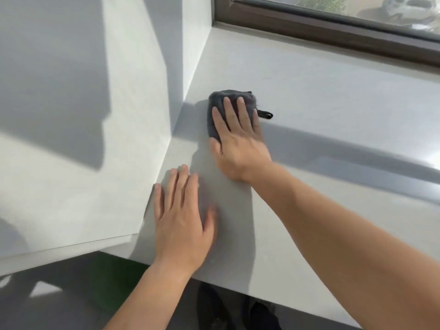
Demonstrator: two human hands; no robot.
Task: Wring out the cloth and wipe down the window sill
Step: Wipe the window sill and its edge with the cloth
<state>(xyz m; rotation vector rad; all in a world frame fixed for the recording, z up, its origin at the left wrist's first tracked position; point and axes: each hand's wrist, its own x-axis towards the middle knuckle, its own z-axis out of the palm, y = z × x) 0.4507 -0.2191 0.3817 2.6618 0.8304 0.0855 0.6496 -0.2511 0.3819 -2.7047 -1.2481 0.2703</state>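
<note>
The right hand [238, 141] lies flat with fingers spread, palm pressing down on the cloth [215, 110], a dark grey folded pad with a small black loop [265, 114] sticking out on its right. The cloth sits on the sill [321, 91], near its left end by the wall [71, 115]. The left hand [182, 217] rests flat and empty, fingers slightly apart, on the sill's front edge. The dark window frame [333, 32] runs behind.

Bright window daylight, hard wall [71, 91] shadows, slight blur.
</note>
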